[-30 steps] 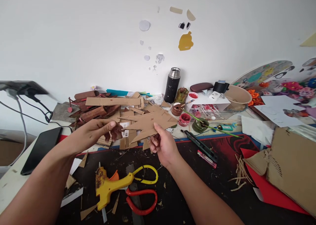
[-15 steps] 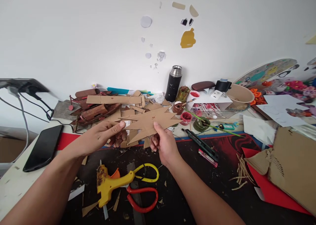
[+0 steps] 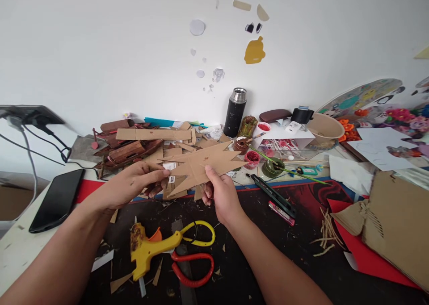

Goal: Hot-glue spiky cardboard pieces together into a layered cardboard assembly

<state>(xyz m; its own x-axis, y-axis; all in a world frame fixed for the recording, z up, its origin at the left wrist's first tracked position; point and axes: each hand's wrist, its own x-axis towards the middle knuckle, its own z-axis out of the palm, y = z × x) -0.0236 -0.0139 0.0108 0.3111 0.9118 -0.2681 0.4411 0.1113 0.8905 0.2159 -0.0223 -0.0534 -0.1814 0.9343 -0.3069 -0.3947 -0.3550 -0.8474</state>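
Both hands hold one thing over the desk's back edge: a flat brown corrugated-cardboard cutout with several long pointed spikes (image 3: 201, 163); it is in the air, clear of the black desk mat (image 3: 301, 247), just in front of the heap of brown cardboard offcuts (image 3: 150, 137). Left hand (image 3: 134, 186) pinches its left end, thumb on top by a white label, fingers under; right hand (image 3: 223, 197) pinches its lower middle edge, thumb on top, other fingers curled beneath.

Progress, judged: the outline looks fully cut, spikes clean; the surface is bare, with no paint or glue visible, and nothing is joined to it. The yellow hot-glue gun (image 3: 150, 249) and the scissors with one red and one yellow handle (image 3: 196, 258) lie untouched on the mat near the wrists. Small pot of red paint (image 3: 251, 159) and black utility knife (image 3: 272, 196) sit to the right, apart from the hands.
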